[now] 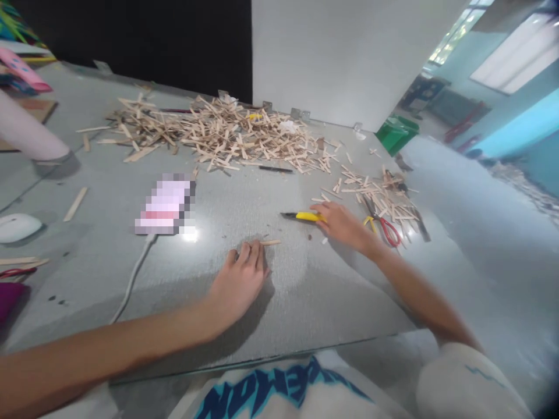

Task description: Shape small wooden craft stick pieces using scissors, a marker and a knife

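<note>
Pinning stick under left grip, holding knife in right grip; apparently lining up trim. Needs steady stick, controlled knife.

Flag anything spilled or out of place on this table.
Loose wood pieces lie jumbled along the table's back, with a smaller scatter at right; both look spilled or unsorted. A red-and-yellow-handled tool lies by the smaller one.
</note>
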Demonstrator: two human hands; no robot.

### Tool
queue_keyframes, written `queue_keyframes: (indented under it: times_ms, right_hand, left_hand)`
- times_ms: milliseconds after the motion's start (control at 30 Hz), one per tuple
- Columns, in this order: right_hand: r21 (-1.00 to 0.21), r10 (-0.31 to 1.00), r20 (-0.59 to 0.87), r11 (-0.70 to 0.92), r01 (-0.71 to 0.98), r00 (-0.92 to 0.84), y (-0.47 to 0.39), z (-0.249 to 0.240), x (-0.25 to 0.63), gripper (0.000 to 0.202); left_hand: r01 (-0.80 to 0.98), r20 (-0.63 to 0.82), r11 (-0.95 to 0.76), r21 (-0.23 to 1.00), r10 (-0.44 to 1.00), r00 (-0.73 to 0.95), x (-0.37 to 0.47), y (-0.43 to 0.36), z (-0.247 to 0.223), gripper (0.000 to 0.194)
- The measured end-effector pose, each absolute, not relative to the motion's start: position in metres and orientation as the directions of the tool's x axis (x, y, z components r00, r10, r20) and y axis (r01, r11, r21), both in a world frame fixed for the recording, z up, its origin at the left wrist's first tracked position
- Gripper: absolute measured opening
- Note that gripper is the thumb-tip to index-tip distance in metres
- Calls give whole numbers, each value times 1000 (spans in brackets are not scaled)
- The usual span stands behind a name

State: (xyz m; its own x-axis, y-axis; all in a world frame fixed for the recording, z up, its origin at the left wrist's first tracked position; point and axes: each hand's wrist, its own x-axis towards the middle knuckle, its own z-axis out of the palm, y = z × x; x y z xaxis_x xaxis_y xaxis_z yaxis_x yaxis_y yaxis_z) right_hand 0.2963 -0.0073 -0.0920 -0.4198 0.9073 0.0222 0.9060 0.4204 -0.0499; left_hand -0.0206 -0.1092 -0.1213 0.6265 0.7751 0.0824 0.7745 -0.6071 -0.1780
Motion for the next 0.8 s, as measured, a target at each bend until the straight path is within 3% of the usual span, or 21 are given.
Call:
queue_keyframes:
  times_ms: [167, 267, 333, 500, 567, 633, 700, 800]
  right_hand:
    - [38, 985, 35, 165, 985, -167, 2, -92, 329, 33]
    - [62, 983, 178, 37, 997, -48, 10, -87, 330, 38]
    - [24, 966, 255, 19, 1000, -25, 20, -81, 319, 32]
    - [-168, 979, 195, 94, 981, -60, 64, -69, 274, 50]
    - [-271, 947, 299, 205, 940, -120, 74, -67, 253, 57]
    - [-281, 873, 413, 393, 876, -259, 69, -65, 230, 72]
    - [-223, 793, 494, 513, 829, -357, 46, -63, 205, 79]
    - [-65, 641, 477, 708, 704, -601, -4, -64, 171, 80]
  left_hand:
    - [779, 63, -614, -129, 779, 624, -20, -110, -123, 51]
    - [771, 69, -631, -85, 768, 637, -20, -110, -126, 52]
    - [759, 100, -648, -61, 753, 651, -20, -108, -127, 51]
    - [748, 266, -663, 17, 724, 636, -23, -101, -118, 39]
    - [722, 340, -680, 131, 715, 611, -26, -94, -111, 39]
    - [668, 393, -661, 342, 747, 537, -30, -84, -103, 33]
    - [549, 391, -574, 607, 818, 422, -33, -69, -95, 26]
    - [330, 267, -396, 857, 889, 372, -31, -46, -86, 46]
